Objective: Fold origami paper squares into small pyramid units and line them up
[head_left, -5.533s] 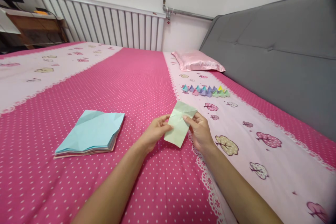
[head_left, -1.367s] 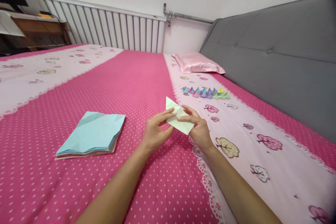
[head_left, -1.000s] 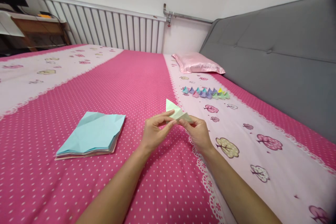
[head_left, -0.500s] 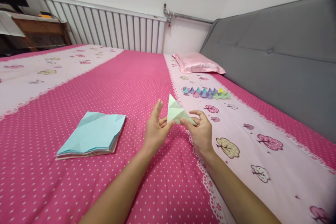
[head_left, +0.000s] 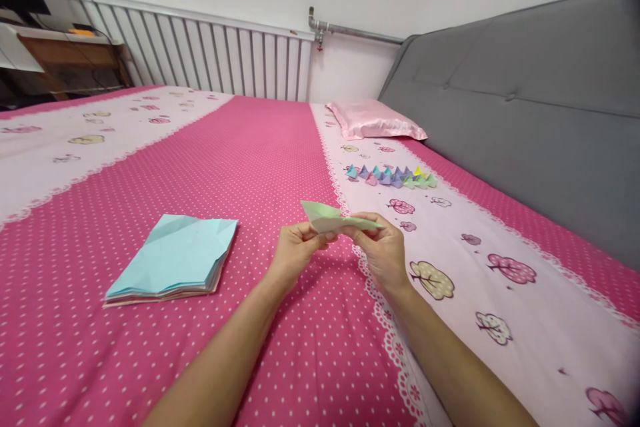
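A pale green piece of folded paper (head_left: 327, 219) is held above the bed between both hands, tilted so that it looks flatter and shows its fold. My left hand (head_left: 296, 250) pinches its lower left edge between thumb and fingers. On the other side, my right hand (head_left: 383, 247) grips the right end, thumb in front and fingers behind. To the left lies a stack of square paper (head_left: 173, 253) with light blue on top. Several small folded paper pieces (head_left: 390, 177) in blue, purple, pink, yellow and green stand in rows beyond the hands.
The bed has a pink dotted sheet (head_left: 270, 147) with pale printed bands. A pink pillow (head_left: 375, 120) lies near the grey headboard (head_left: 525, 93) at the right. A white radiator (head_left: 200, 47) runs along the wall; a wooden desk (head_left: 65, 60) stands far left.
The green paper has tipped from upright to nearly edge-on, its point swinging left and down. My left hand's raised fingers have closed in on the paper.
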`<state>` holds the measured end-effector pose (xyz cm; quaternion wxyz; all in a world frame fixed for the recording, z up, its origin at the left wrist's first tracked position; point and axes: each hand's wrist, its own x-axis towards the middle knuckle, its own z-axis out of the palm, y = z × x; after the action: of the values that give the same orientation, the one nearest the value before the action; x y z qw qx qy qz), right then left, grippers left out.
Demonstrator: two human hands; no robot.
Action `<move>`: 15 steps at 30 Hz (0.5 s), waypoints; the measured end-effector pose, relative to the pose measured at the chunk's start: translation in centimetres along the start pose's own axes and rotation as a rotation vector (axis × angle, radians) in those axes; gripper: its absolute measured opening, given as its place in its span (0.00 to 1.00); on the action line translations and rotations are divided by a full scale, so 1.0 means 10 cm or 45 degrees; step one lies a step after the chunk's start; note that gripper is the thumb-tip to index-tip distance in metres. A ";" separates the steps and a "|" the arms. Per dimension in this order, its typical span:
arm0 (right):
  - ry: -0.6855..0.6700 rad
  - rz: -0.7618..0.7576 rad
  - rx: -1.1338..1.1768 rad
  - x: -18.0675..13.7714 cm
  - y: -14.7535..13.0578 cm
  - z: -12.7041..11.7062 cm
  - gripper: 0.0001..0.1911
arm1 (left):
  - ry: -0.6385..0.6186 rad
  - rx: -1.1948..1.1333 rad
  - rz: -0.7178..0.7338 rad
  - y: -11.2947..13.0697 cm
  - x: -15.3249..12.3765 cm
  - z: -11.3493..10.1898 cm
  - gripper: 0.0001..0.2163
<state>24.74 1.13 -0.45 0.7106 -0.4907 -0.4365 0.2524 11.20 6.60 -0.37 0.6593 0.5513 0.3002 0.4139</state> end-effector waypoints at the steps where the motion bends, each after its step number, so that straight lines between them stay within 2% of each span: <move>1: 0.007 -0.004 -0.017 0.00 0.00 0.00 0.11 | -0.001 -0.016 0.000 0.00 0.00 0.00 0.11; 7: 0.001 -0.037 -0.063 0.00 -0.05 -0.01 0.08 | 0.045 -0.086 0.009 0.01 -0.01 -0.01 0.12; 15: -0.007 -0.011 0.008 -0.01 -0.05 0.01 0.09 | 0.232 -0.214 -0.012 -0.02 0.04 -0.07 0.12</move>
<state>24.52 0.87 0.01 0.7121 -0.4856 -0.4399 0.2520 10.82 7.29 -0.65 0.6750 0.4530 0.3257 0.4828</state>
